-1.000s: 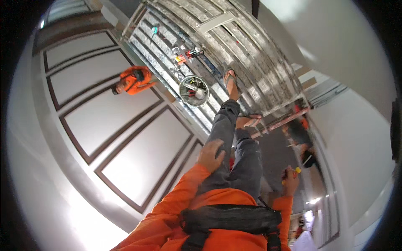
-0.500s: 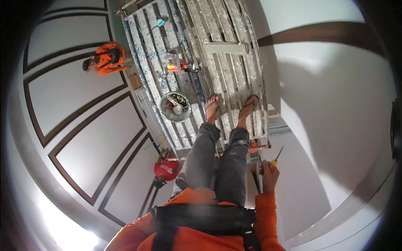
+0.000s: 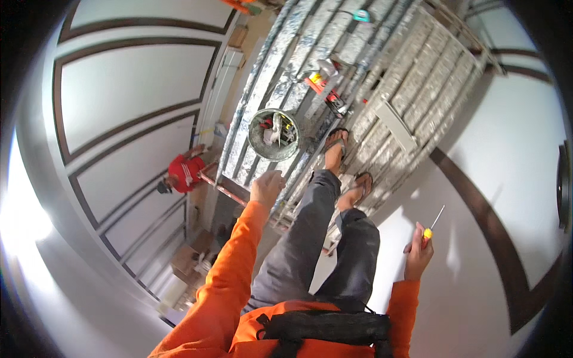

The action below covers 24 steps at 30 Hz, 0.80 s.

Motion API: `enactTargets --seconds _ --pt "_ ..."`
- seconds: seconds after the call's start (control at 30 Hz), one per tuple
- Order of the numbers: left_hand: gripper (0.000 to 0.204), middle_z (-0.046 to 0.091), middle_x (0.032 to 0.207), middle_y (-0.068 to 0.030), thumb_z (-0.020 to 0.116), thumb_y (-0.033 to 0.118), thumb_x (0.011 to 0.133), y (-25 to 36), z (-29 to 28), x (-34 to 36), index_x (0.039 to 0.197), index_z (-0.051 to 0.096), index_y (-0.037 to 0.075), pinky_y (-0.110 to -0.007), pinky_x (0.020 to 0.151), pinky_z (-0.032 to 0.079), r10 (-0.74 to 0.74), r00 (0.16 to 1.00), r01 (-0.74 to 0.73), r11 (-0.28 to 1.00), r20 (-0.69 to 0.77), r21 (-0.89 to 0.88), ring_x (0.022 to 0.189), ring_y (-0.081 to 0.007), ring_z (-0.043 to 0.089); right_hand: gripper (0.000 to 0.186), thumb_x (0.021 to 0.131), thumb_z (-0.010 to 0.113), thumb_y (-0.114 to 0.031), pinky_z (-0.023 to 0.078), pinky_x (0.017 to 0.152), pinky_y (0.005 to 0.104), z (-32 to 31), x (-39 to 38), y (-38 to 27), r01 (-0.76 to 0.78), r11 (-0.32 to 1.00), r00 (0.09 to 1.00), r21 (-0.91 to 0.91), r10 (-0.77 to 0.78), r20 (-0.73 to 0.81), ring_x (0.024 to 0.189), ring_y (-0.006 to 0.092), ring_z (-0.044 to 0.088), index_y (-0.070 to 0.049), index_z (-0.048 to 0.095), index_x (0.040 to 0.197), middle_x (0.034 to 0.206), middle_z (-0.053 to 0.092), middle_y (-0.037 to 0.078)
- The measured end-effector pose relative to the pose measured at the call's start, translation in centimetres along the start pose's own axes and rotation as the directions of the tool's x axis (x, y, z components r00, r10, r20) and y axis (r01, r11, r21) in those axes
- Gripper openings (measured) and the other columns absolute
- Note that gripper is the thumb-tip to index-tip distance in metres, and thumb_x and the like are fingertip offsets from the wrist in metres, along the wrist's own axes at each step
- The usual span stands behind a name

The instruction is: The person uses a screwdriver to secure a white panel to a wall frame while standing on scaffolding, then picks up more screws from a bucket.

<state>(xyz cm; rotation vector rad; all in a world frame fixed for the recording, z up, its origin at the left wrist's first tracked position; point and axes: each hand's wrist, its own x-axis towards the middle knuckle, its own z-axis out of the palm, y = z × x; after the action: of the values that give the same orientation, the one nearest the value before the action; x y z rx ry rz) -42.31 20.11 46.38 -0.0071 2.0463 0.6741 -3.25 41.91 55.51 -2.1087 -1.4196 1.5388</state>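
A screwdriver (image 3: 428, 233) with a yellow and red handle and a thin metal shaft is held in my right hand (image 3: 419, 258), out to the right of my legs near the white wall. My left hand (image 3: 267, 188) reaches forward just below a round bucket (image 3: 255, 142), not touching it, with its fingers loosely apart and nothing visible in them. Inside the bucket lie several hand tools with yellow, red and white parts, jumbled together. The bucket stands on a paint-spattered slatted platform (image 3: 265, 92), where my feet in flip-flops also stand.
Beyond the bucket lie a red and yellow tube (image 3: 319, 83), a teal object (image 3: 360, 15) and a pale flat bar (image 3: 396, 126). A person in red (image 3: 184, 173) is down at the left, below the platform. A dark band (image 3: 483, 221) runs along the right wall.
My left arm has come into view, its hand stretched toward the bucket. The view has turned, and the right hand with the screwdriver appears farther right.
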Motion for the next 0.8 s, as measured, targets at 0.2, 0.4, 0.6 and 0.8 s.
enactTargets --seconds 0.2,0.4,0.6,0.8 --pt "0.033 0.073 0.091 -0.0194 0.063 0.036 0.093 -12.5 2.3 12.7 0.108 0.074 0.009 -0.042 0.078 0.055 0.098 0.978 -0.015 0.912 -0.185 0.409 0.087 -0.0327 0.073 0.023 0.103 0.06 -0.026 0.039 0.059 0.0242 8.2 10.4 0.9 0.049 0.995 0.995 0.087 -0.057 0.085 0.061 0.0057 0.048 -0.004 0.06 0.097 0.069 0.05 -0.003" --pt "0.03 0.075 0.095 -0.0154 0.074 0.034 0.085 -16.6 2.9 23.3 0.101 0.075 0.008 -0.041 0.082 0.056 0.268 0.893 -0.135 0.926 -0.363 0.351 0.091 -0.0311 0.073 0.02 0.101 0.065 -0.023 0.036 0.055 0.0213 18.2 22.9 3.8 0.157 0.987 0.964 0.026 -0.159 0.212 0.06 0.0041 0.046 -0.003 0.063 0.104 0.069 0.051 -0.003" --pt "0.046 0.073 0.1 -0.0145 0.081 0.033 0.077 -16.9 4.3 31.0 0.114 0.063 0.012 -0.046 0.085 0.055 0.304 0.858 -0.041 0.843 -0.414 0.536 0.102 -0.0384 0.069 0.019 0.1 0.066 -0.023 0.037 0.051 0.0228 22.7 32.8 6.8 0.331 0.943 0.932 -0.029 -0.322 0.163 0.057 0.0052 0.047 -0.004 0.063 0.1 0.068 0.051 -0.003" --pt "0.02 0.072 0.089 -0.0218 0.071 0.027 0.086 -18.7 0.6 31.2 0.096 0.076 0.011 -0.049 0.08 0.057 0.269 0.75 0.005 0.911 -0.605 0.413 0.086 -0.0417 0.07 0.017 0.099 0.065 -0.027 0.035 0.05 0.0231 22.0 36.9 8.1 0.36 0.93 0.914 0.077 -0.368 0.169 0.056 0.005 0.045 -0.01 0.062 0.097 0.068 0.048 -0.006"
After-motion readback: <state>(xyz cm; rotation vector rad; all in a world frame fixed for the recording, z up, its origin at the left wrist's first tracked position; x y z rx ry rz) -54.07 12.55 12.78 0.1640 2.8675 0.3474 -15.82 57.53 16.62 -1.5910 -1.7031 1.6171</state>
